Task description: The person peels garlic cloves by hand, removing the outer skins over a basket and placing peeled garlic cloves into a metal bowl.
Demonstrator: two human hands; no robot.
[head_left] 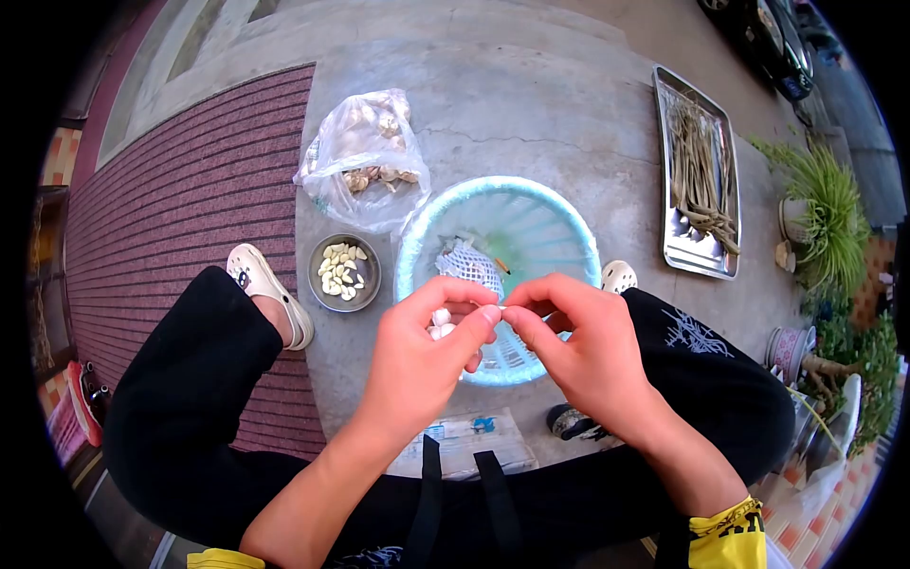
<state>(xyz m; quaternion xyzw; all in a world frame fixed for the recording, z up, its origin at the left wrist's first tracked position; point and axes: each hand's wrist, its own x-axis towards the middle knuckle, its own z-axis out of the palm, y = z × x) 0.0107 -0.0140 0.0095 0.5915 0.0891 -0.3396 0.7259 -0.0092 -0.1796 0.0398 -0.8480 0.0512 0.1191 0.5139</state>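
Over a light-blue plastic basket (434,211), my left hand (431,332) is closed round several whitish garlic cloves (441,324). Its thumb and finger meet the fingertips of my right hand (569,332) at a small pale piece, probably a garlic clove, mostly hidden by the fingers. My right hand is pinched closed on that piece. Inside the basket lie a white foam net (471,266) and a small brown scrap. Peeled garlic cloves (341,269) sit in a round metal bowl (371,293) left of the basket.
A clear plastic bag of garlic bulbs (365,156) stands behind the bowl. At the right, a metal tray (687,254) holds dried stalks, near potted plants (825,204). My legs flank the basket. A purple ribbed mat (209,180) covers the left floor.
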